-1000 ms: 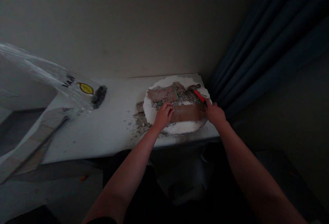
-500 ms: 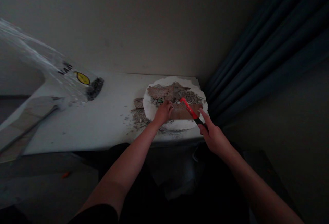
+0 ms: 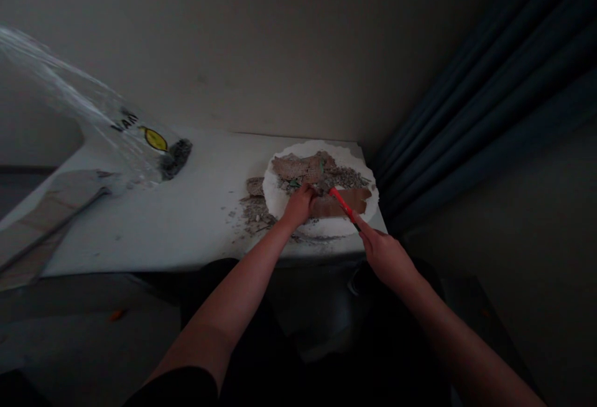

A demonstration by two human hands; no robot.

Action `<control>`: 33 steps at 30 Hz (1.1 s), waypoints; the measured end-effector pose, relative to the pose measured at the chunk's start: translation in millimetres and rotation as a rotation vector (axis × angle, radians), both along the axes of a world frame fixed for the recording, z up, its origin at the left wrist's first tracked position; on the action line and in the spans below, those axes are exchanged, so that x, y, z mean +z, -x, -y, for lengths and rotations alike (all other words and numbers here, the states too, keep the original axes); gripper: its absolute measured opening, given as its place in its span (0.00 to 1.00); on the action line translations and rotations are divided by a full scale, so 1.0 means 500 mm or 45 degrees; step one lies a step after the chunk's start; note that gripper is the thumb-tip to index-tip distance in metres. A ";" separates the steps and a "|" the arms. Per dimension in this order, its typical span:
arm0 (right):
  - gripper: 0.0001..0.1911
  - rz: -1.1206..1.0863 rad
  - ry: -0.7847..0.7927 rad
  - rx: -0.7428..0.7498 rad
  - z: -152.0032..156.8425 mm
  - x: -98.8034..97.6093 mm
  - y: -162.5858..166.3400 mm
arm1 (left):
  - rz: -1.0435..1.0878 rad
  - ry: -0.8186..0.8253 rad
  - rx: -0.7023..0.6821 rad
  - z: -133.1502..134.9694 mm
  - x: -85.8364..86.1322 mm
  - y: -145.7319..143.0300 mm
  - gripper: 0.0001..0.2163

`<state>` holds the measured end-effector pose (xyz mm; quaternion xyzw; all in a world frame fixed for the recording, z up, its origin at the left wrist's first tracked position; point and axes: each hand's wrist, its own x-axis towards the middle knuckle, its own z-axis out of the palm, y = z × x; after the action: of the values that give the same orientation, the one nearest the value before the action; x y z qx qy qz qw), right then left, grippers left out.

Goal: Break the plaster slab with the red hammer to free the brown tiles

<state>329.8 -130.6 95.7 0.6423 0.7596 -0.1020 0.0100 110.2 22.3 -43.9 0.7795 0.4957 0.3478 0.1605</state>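
My right hand point(image 3: 386, 252) is closed around the dark handle of a slim red tool point(image 3: 342, 203). The tool's red tip touches or hovers just over the upper edge of a flat brown strip point(image 3: 338, 203); I cannot tell which. My left hand point(image 3: 298, 206) rests at the strip's left end, its fingers curled together. Whatever lies in those fingers is hidden. Under both is a white board with a wavy rim point(image 3: 326, 228). It also carries a rough bark-like piece point(image 3: 293, 167), grey gravel point(image 3: 347, 177) and a bit of green point(image 3: 295, 182).
The white table point(image 3: 158, 226) bears loose debris point(image 3: 256, 213) left of the board. Farther left stand a clear plastic bag point(image 3: 135, 145) with dark material at its bottom and a flat brownish sheet point(image 3: 41, 220). A blue curtain point(image 3: 471, 102) hangs at right.
My right hand has closed its raised index finger onto the tool and turned slightly. The red tip has dropped a little lower. My left hand stays nearly in place.
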 end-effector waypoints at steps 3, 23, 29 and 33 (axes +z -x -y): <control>0.33 0.031 -0.033 0.000 0.000 -0.001 0.003 | -0.013 -0.010 -0.012 -0.002 -0.001 -0.001 0.06; 0.41 0.317 -0.073 0.075 -0.003 -0.019 0.015 | -0.071 0.058 0.002 -0.003 -0.002 0.001 0.05; 0.39 0.293 -0.074 0.089 -0.005 -0.004 0.025 | -0.070 0.058 0.014 -0.002 -0.002 0.001 0.05; 0.38 0.234 -0.106 0.053 -0.006 -0.006 0.027 | -0.024 0.041 -0.032 -0.003 -0.003 0.004 0.05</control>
<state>316.3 -127.8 92.6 0.6327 0.7723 -0.0105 0.0551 108.1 23.7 -45.4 0.7861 0.4929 0.3304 0.1728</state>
